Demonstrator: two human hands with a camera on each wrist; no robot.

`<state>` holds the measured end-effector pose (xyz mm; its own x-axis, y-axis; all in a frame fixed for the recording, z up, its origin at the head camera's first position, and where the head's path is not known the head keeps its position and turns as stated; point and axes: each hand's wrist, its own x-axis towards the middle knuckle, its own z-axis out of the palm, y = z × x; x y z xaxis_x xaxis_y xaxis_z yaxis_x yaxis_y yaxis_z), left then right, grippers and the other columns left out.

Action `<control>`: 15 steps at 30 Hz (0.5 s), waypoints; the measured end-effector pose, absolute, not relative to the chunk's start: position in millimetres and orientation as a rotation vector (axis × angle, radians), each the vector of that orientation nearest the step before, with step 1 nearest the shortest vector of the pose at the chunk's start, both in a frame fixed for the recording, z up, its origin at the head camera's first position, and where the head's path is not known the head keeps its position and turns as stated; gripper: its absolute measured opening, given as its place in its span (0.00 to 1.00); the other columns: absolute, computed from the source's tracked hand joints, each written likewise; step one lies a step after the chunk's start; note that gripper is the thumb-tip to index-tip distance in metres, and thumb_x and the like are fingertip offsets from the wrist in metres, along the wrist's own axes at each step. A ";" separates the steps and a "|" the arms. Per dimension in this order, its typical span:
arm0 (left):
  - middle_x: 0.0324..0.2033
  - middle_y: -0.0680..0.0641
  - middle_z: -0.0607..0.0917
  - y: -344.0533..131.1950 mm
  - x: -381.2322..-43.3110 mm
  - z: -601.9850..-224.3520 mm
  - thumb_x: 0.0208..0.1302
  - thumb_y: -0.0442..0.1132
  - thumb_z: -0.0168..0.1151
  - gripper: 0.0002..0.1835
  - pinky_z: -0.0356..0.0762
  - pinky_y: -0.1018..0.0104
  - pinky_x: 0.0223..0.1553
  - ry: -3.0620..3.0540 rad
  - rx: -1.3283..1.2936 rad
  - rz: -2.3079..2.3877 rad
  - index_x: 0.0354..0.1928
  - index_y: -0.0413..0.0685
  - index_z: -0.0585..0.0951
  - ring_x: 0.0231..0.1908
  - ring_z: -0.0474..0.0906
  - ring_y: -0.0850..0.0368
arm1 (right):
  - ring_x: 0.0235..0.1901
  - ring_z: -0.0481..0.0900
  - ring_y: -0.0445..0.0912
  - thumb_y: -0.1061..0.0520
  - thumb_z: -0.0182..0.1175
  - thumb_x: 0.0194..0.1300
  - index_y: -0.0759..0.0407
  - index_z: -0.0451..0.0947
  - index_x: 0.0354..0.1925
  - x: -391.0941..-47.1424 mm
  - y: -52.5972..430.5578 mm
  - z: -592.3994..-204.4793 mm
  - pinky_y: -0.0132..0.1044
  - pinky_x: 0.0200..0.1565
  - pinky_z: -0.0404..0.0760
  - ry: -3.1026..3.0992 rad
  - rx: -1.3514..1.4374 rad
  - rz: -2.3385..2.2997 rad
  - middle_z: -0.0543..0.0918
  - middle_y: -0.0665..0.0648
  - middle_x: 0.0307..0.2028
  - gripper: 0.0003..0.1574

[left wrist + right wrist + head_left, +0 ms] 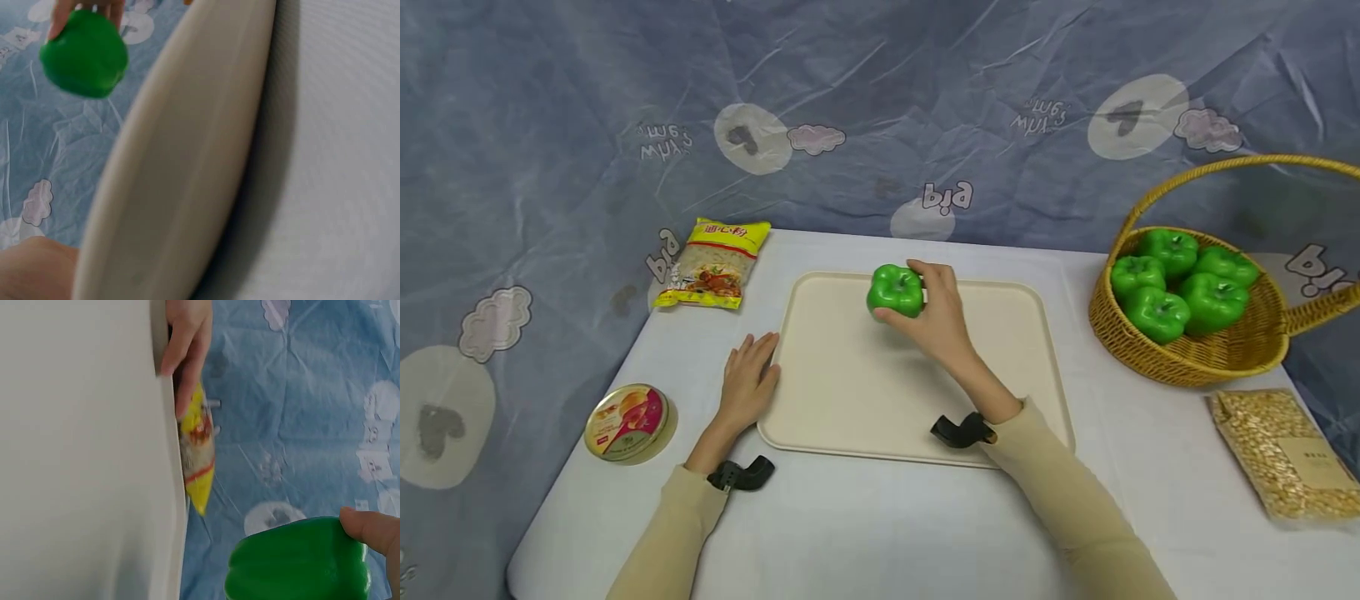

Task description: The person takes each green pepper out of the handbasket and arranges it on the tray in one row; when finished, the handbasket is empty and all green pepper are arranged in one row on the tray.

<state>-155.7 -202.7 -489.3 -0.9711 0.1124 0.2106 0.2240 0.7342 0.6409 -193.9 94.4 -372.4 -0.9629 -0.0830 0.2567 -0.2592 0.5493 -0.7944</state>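
Note:
A green bell pepper (895, 291) is gripped between the thumb and fingers of my right hand (936, 321), over the far middle part of a cream tray (850, 400). In the right wrist view the bell pepper (300, 559) is apart from the tray surface, with a thumb or finger at its edge. My left hand (749, 379) rests at the tray's left edge, its fingers extended and the thumb touching or close to the rim. The left wrist view shows the tray rim (169, 156) close up and the held bell pepper (84, 55) beyond it.
A wicker basket (1150, 354) with several green bell peppers (1213, 300) stands at the right, its handle arching high. Below it lies a bag of grains (1285, 454). On the left are a yellow pasta packet (711, 262) and a round tin (628, 422).

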 end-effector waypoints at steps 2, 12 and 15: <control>0.68 0.33 0.67 -203.0 -155.8 -489.2 0.68 0.33 0.51 0.27 0.35 0.34 0.71 -2.775 -0.272 -1.061 0.69 0.35 0.66 0.73 0.48 0.31 | 0.58 0.70 0.56 0.44 0.76 0.50 0.60 0.65 0.68 -198.2 75.8 -375.2 0.54 0.61 0.72 -2.617 0.322 1.356 0.66 0.64 0.59 0.53; 0.69 0.33 0.67 -202.5 -155.5 -489.3 0.68 0.33 0.51 0.28 0.34 0.34 0.71 -2.789 -0.252 -1.061 0.70 0.36 0.66 0.73 0.47 0.31 | 0.56 0.73 0.55 0.42 0.74 0.51 0.59 0.67 0.67 -214.1 7.7 -391.1 0.50 0.60 0.73 -2.754 0.410 1.314 0.66 0.63 0.58 0.50; 0.69 0.33 0.66 -202.6 -155.4 -489.8 0.68 0.33 0.50 0.27 0.35 0.33 0.71 -2.785 -0.253 -1.053 0.69 0.36 0.66 0.73 0.48 0.31 | 0.56 0.74 0.55 0.42 0.74 0.51 0.59 0.67 0.67 -217.8 -5.0 -395.3 0.49 0.60 0.74 -2.796 0.429 1.293 0.66 0.63 0.59 0.50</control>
<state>-155.4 -202.6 -489.8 -0.9740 0.1027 0.2018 0.2106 0.7388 0.6402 -217.8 -5.0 -395.3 -0.9615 -0.2346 0.1433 -0.2612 0.6164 -0.7429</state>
